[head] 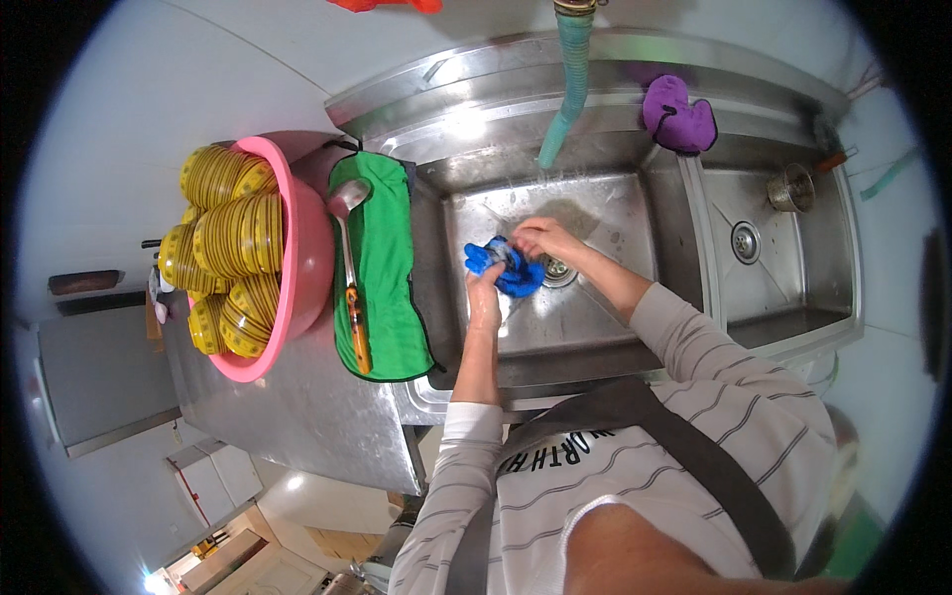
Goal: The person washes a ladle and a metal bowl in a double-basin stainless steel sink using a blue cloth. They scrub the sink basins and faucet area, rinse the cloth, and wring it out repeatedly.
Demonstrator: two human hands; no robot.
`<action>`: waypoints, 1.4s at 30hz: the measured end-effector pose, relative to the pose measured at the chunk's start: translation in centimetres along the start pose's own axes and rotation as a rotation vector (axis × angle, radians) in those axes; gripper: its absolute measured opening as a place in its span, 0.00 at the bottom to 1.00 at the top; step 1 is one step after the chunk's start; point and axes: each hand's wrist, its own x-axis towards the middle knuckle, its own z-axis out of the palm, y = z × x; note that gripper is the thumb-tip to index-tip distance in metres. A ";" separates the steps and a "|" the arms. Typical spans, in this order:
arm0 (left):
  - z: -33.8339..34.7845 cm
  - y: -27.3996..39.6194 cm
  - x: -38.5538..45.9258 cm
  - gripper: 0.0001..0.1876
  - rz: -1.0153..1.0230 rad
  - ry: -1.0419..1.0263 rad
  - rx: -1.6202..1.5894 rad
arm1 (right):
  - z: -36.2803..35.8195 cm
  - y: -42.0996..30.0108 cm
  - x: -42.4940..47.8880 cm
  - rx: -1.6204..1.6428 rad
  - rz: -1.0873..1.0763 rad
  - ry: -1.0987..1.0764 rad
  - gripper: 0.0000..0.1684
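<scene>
Over the large sink basin (610, 223), my left hand (485, 286) grips a bunched blue cloth (520, 281), its thumb pressed on top. Whitish suds show on part of the cloth. My right hand (549, 236) is at the cloth's upper right edge, its fingers curled and blurred. Whether those fingers pinch the cloth or only touch it is unclear. Below the hands, the cloth partly covers a metal drain (558, 274). A ribbed teal hose (571, 82) hangs down behind them, its end above the basin.
To the left, a pink tub (309, 253) holds stacked yellow bowls (238, 234). A long-handled spoon (349, 253) lies on a green cloth (388, 297) beside the basin. A purple cloth (680, 119) hangs over the divider's back end. The smaller right basin (781, 286) contains a metal strainer cup (790, 190).
</scene>
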 end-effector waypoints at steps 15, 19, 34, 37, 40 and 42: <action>-1.5 -1.5 -1.3 0.21 -0.216 0.192 -0.503 | 2.0 -11.3 -6.1 -0.787 -0.357 0.169 0.10; 0.0 -1.0 -2.1 0.21 -0.238 0.193 -0.284 | 3.4 -8.7 -5.4 -0.304 -0.254 -0.152 0.17; -6.7 -4.0 0.2 0.24 -0.106 0.079 -0.451 | 1.8 -8.3 -5.7 0.747 0.139 -0.376 0.16; -6.6 -0.3 -0.4 0.23 -0.048 0.144 -0.413 | -0.9 -8.0 -5.1 0.800 0.169 -0.258 0.16; -6.5 2.5 -0.6 0.20 0.048 0.131 -0.309 | -3.0 -8.5 -5.0 0.758 0.136 -0.178 0.17; -5.5 4.1 -0.9 0.22 0.005 0.092 -0.167 | -4.7 -7.4 -4.1 0.713 0.042 -0.169 0.18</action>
